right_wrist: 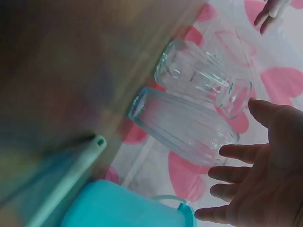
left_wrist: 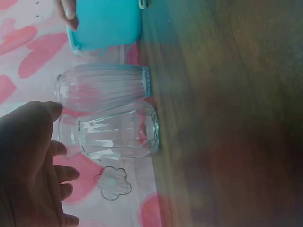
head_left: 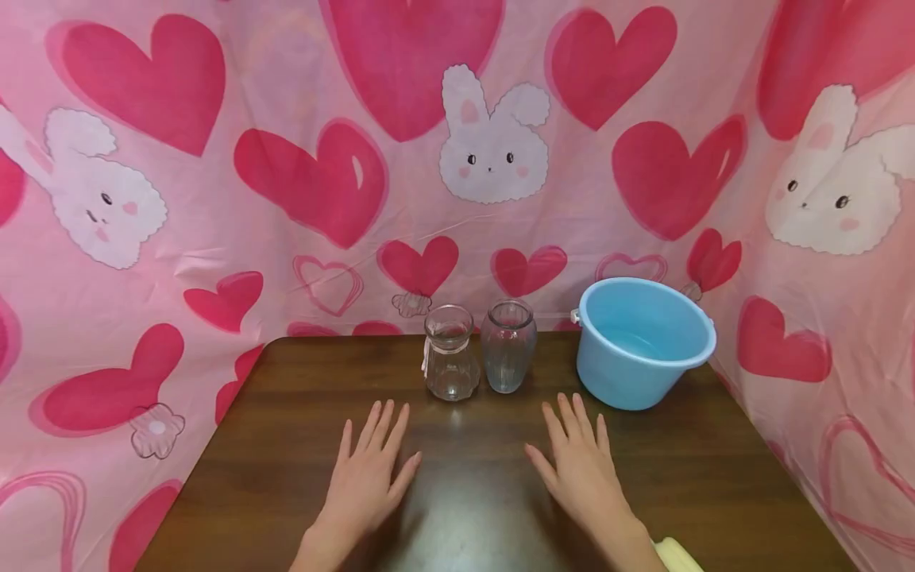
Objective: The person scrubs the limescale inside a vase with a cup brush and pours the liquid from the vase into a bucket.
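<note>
Both hands are held out over the brown table with fingers straight and spread, holding nothing. My left hand is in front and to the left of a clear glass vase with a flared rim and a ribbon at its neck. Beside it stands a second, ribbed glass vase, also upright. My right hand is nearest to a light blue bucket and the ribbed vase, apart from both. In the right wrist view the two vases show beyond the fingers.
The wooden table ends at a pink cloth with hearts and rabbits. A pale yellow object lies partly cut off by my right wrist. A pale rod with a holed end lies on the table in the right wrist view.
</note>
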{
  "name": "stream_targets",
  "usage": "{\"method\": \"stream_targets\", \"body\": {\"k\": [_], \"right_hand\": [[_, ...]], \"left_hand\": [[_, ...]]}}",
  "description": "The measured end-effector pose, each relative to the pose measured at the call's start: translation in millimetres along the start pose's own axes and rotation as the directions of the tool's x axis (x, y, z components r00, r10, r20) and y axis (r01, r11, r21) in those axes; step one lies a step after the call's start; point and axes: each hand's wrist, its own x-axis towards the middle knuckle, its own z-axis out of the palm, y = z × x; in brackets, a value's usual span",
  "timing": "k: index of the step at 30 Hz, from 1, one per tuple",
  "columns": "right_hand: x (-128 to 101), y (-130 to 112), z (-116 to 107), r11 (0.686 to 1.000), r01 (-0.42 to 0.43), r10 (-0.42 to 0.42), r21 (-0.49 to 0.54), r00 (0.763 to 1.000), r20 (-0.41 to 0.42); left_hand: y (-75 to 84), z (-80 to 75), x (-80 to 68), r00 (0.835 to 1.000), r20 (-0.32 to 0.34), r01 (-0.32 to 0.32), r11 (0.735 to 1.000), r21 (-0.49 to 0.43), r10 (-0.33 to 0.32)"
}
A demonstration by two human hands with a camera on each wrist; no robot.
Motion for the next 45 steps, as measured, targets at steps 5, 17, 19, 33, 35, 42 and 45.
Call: {"method": "stream_targets", "body": {"k": [5,17,19,33,35,42,45], "right_hand": [[10,7,-15,1.0,0.012,-0.012,-0.026,1.0,-0.006],[57,44,-54,0.998,0.06,-0.055,-0.035,0.988,0.142],[64,51,-51,0.997,0.077,-0.073,-0.012,0.977,0.202],[55,96,16,0.996,-0.04,-0.012,0.081,0.83,0.558],[50,96,22,0.995,-0.057,-0.002,0.085,0.82,0.573],[46,81,20,0.994,-0.104,0.072,0.023,0.817,0.572],[48,85,19,0.994,-0.108,0.077,0.022,0.822,0.565]], "left_hand": [[-4.8,6.2,18.3,0.993,-0.099,-0.064,0.996,-0.057,0.058],[-30.0,-1.2,101.3,0.986,-0.126,0.022,0.84,-0.542,-0.108],[-34.0,-0.2,116.7,0.989,-0.079,0.051,0.794,-0.606,-0.124],[-27.2,41.9,179.6,0.986,0.095,0.158,0.587,-0.794,-0.137],[-24.9,48.0,181.3,0.984,0.092,0.163,0.572,-0.804,-0.151],[-21.2,57.8,186.7,0.978,0.048,0.152,0.541,-0.827,-0.201],[-19.3,59.5,190.2,0.98,0.047,0.147,0.537,-0.831,-0.195]]}}
